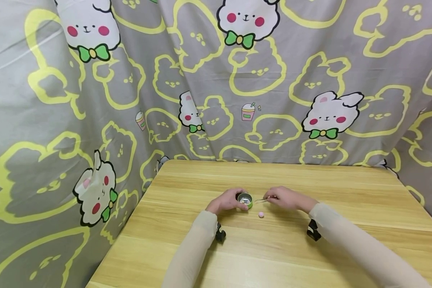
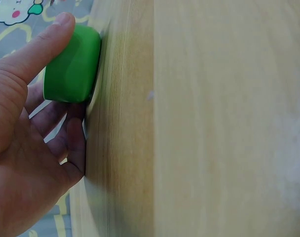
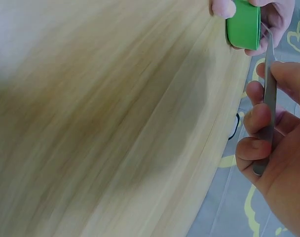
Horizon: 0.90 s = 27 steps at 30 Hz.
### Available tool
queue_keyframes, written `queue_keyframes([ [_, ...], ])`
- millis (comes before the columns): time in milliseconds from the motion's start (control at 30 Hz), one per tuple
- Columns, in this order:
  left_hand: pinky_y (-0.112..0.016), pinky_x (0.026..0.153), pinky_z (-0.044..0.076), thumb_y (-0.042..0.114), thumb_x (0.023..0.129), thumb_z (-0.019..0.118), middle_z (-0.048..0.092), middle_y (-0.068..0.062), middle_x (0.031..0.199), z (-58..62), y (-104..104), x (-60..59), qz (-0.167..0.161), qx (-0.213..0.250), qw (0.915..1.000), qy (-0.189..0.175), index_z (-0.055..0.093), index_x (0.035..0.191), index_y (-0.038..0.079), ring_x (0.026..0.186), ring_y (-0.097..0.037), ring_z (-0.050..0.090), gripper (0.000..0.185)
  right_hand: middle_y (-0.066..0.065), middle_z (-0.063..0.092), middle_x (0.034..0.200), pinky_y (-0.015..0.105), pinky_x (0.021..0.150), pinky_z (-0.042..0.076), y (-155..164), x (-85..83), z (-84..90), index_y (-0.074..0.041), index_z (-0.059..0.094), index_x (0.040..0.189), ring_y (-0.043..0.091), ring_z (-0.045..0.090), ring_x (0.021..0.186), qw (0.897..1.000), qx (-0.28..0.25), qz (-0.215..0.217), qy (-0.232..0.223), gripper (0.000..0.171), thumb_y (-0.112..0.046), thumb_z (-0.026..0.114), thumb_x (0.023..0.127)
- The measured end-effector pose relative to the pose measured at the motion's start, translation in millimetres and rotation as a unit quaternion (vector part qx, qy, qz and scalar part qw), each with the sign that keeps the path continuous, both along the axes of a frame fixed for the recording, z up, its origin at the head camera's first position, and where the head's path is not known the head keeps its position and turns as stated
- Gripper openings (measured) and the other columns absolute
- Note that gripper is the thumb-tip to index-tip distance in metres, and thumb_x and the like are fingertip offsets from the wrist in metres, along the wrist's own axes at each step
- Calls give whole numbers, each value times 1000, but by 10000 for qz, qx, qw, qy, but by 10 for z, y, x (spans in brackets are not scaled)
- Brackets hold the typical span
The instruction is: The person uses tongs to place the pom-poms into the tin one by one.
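A small round green tin [image 1: 250,205] stands on the table with its silvery inside facing up and small contents at its bottom. My left hand [image 1: 231,199] grips its side, thumb on the near wall and fingers round the far wall; the left wrist view shows the same green wall [image 2: 77,66] beside the thumb. Metal tweezers [image 3: 270,98] lie along the fingers of my right hand [image 1: 284,198], which pinches them with the thumb. Their thin tips point left, close to the tin's rim. On the table just in front of the tin sits a small pink ball [image 1: 261,215].
The wooden table [image 1: 259,256] reaches back to a grey curtain [image 1: 216,80] with yellow outlines and white cartoon animals. Another curtain hangs along the left side. Each wrist carries a black camera mount [image 1: 220,233] close above the tabletop.
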<state>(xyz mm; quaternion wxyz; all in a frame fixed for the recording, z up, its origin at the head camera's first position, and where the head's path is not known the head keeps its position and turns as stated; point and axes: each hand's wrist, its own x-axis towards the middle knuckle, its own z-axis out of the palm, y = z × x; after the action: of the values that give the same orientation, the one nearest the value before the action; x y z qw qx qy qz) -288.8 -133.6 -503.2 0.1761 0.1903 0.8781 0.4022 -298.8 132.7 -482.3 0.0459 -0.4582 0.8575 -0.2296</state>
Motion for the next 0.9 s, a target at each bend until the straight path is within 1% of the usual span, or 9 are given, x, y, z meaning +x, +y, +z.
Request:
queue_keyframes([
  [267, -28, 86, 43, 23, 77, 80, 60, 3, 108, 3, 5, 8, -2, -50, 10000, 85, 58, 123, 14, 98, -11, 55, 51, -3, 64, 97, 33, 73, 49, 130, 120, 2, -11, 69, 105, 11, 59, 88, 10000, 37, 34, -45, 17, -11, 54, 96],
  [467, -28, 85, 43, 24, 78, 80, 60, 4, 107, -17, 6, -3, -26, 26, 10000, 65, 58, 122, 14, 96, -11, 54, 51, -6, 61, 94, 31, 74, 48, 189, 165, -43, -13, 70, 104, 8, 57, 86, 9999, 141, 44, 29, 17, -11, 56, 95],
  [567, -28, 84, 43, 23, 78, 80, 60, 3, 106, -21, 2, -5, -46, 24, 9999, 85, 58, 122, 14, 96, -11, 55, 50, -7, 61, 94, 31, 73, 48, 204, 175, -66, -14, 70, 104, 7, 57, 85, 9999, 108, 97, 4, 17, -11, 56, 95],
  [633, -28, 84, 43, 24, 78, 79, 60, 3, 106, -19, 0, -3, -43, 25, 10000, 78, 58, 122, 14, 96, -11, 55, 50, -8, 61, 94, 31, 73, 48, 205, 183, -69, -14, 69, 104, 7, 57, 85, 9999, 107, 122, -33, 17, -11, 55, 95],
  [900, -27, 85, 43, 24, 78, 79, 60, 3, 107, -18, 0, -5, -52, 60, 10000, 33, 58, 122, 13, 98, -12, 55, 50, -5, 63, 94, 32, 73, 49, 180, 227, -57, -12, 69, 104, 8, 58, 85, 9996, 228, 136, 64, 17, -9, 56, 95],
])
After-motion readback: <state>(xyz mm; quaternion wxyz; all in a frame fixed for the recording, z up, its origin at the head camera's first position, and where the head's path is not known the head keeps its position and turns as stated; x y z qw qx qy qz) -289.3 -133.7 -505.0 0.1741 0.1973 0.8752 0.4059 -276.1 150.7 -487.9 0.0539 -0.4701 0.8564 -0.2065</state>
